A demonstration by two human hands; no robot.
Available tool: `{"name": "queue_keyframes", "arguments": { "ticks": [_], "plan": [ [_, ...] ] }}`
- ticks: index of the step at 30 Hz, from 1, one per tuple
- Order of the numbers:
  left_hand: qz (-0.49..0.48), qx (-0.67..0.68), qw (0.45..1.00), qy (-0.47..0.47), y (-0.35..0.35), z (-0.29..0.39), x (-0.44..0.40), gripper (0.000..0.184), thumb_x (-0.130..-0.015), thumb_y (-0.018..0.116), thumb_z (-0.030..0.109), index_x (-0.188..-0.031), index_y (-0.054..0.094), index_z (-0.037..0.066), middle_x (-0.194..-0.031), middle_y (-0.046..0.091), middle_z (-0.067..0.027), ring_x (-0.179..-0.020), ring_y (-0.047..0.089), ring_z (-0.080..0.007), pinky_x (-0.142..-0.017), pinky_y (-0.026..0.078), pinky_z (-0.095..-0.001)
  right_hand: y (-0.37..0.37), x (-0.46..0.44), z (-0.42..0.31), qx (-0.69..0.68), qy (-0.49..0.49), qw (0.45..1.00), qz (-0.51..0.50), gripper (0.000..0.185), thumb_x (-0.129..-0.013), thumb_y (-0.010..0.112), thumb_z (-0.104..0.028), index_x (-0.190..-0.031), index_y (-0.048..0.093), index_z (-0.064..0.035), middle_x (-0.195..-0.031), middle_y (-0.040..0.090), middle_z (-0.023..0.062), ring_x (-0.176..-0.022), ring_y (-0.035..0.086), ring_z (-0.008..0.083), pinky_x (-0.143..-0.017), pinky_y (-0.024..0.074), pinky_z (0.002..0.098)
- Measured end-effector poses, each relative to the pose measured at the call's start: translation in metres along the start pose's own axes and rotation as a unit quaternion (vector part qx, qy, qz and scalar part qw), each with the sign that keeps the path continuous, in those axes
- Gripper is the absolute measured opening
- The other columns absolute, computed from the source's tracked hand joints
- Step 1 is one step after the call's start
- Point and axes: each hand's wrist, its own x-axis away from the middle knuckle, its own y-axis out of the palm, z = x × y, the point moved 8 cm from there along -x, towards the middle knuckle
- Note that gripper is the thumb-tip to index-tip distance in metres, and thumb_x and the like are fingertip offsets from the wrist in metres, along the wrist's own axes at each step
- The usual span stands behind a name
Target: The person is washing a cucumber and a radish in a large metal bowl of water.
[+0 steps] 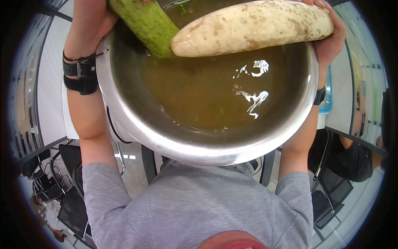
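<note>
Left hand: we see our left hand (99, 15) curled round the upper part of the long green vegetable, a fingertip showing on its far side, though the top edge cuts off much of the grip
Right hand: our right hand (334, 35) is wrapped round the right end of the white radish, fingers over its far edge and palm against the end
Green vegetable: we find the green vegetable (151, 29) slanting over the far left of the basin, its mottled lower end above or in the water; we cannot tell which
White radish: the white radish (253, 29) lies nearly level over the far right of the basin, brown stains on its skin, its narrow tip overlapping the green vegetable's lower end
Basin: our round metal basin (199, 154) sits between both forearms, its wide rim shining
Water: we see cloudy brownish water (190, 97) in it, with bright glints at the right and small green bits (181, 8) near the far side
Wrists: we wear black straps (81, 76) on the left and a dark band (319, 96) on the right
Clothing: our shirt (199, 203) is grey
Surroundings: we have a blue object (327, 93) beyond the right wrist, black chairs (74, 207) low on the left, and another person (352, 162) in dark clothing at the right
</note>
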Motion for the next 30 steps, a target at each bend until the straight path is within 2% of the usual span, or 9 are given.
{"name": "queue_keyframes", "arguments": {
  "ticks": [4,6,9,10,12,18,25,27,30],
  "plan": [
    [-0.007,0.014,1.000,0.014,-0.003,0.002,-0.002,0.052,-0.105,0.041,0.025,-0.054,0.036,0.020,-0.052,0.047,-0.0046,-0.052,0.054,-0.0200,-0.071,0.055,-0.0366,0.001,0.003,0.005,-0.074,-0.001,0.997,0.027,0.018,-0.092,0.063,-0.023,-0.103,0.059,-0.0089,-0.093,0.062,0.0075,-0.091,0.063,0.0256,-0.086,0.0545,0.0371],
    [0.012,0.109,0.993,0.040,-0.005,0.003,-0.003,0.052,-0.105,0.041,0.025,-0.054,0.035,0.021,-0.051,0.045,-0.0028,-0.052,0.053,-0.0198,-0.071,0.055,-0.0369,0.012,0.003,0.000,0.014,-0.023,0.999,-0.027,0.021,-0.091,0.064,-0.020,-0.108,0.056,-0.0104,-0.095,0.060,0.0056,-0.092,0.062,0.0255,-0.086,0.0543,0.0367],
    [0.050,0.142,0.987,0.046,-0.010,0.005,-0.002,0.051,-0.106,0.040,0.025,-0.055,0.035,0.022,-0.052,0.043,0.0002,-0.053,0.052,-0.0187,-0.070,0.055,-0.0366,0.029,0.015,0.004,0.015,-0.058,0.998,-0.020,0.023,-0.091,0.064,-0.020,-0.109,0.055,-0.0097,-0.095,0.058,0.0061,-0.093,0.062,0.0261,-0.086,0.0536,0.0361],
    [0.050,0.143,0.987,0.047,-0.010,0.006,-0.003,0.051,-0.106,0.040,0.025,-0.055,0.035,0.022,-0.052,0.043,0.0002,-0.053,0.052,-0.0187,-0.070,0.055,-0.0366,0.030,0.016,0.000,0.015,-0.059,0.998,-0.020,0.023,-0.091,0.064,-0.020,-0.109,0.055,-0.0097,-0.095,0.058,0.0061,-0.093,0.062,0.0261,-0.086,0.0536,0.0361],
    [0.068,0.181,0.980,0.052,-0.016,0.006,-0.004,0.051,-0.106,0.041,0.026,-0.056,0.034,0.023,-0.053,0.041,0.0024,-0.054,0.051,-0.0170,-0.071,0.054,-0.0373,0.036,0.015,0.000,0.062,0.005,0.997,-0.055,0.026,-0.089,0.066,-0.020,-0.108,0.053,-0.0087,-0.095,0.057,0.0072,-0.093,0.062,0.0262,-0.086,0.0529,0.0355],
    [0.066,0.251,0.964,0.057,-0.021,0.007,-0.005,0.050,-0.106,0.042,0.026,-0.057,0.035,0.022,-0.054,0.040,0.0031,-0.055,0.050,-0.0163,-0.072,0.054,-0.0383,0.028,0.006,-0.002,0.171,-0.014,0.978,-0.118,0.028,-0.087,0.068,-0.022,-0.106,0.053,-0.0074,-0.094,0.057,0.0082,-0.092,0.063,0.0263,-0.088,0.0524,0.0363],
    [0.077,0.160,0.981,0.074,-0.016,0.010,-0.002,0.050,-0.106,0.042,0.026,-0.057,0.035,0.022,-0.053,0.041,0.0017,-0.055,0.051,-0.0169,-0.071,0.054,-0.0380,0.028,0.008,-0.001,0.147,-0.013,0.985,-0.092,0.027,-0.087,0.067,-0.022,-0.106,0.053,-0.0081,-0.094,0.057,0.0081,-0.093,0.063,0.0263,-0.088,0.0528,0.0364],
    [0.095,0.129,0.985,0.064,-0.015,0.010,-0.001,0.050,-0.105,0.043,0.026,-0.056,0.034,0.021,-0.053,0.042,0.0000,-0.056,0.053,-0.0184,-0.071,0.054,-0.0372,0.026,0.009,0.002,0.069,-0.002,0.995,-0.071,0.025,-0.089,0.066,-0.022,-0.106,0.053,-0.0095,-0.094,0.058,0.0069,-0.095,0.063,0.0258,-0.088,0.0529,0.0361],
    [0.075,0.127,0.988,0.041,-0.009,0.006,-0.001,0.050,-0.105,0.043,0.027,-0.056,0.035,0.020,-0.053,0.045,-0.0021,-0.056,0.055,-0.0207,-0.072,0.054,-0.0365,0.020,0.009,0.003,0.035,-0.005,0.998,-0.043,0.023,-0.091,0.064,-0.021,-0.107,0.053,-0.0107,-0.095,0.058,0.0051,-0.096,0.062,0.0248,-0.089,0.0529,0.0360]
  ]
}}
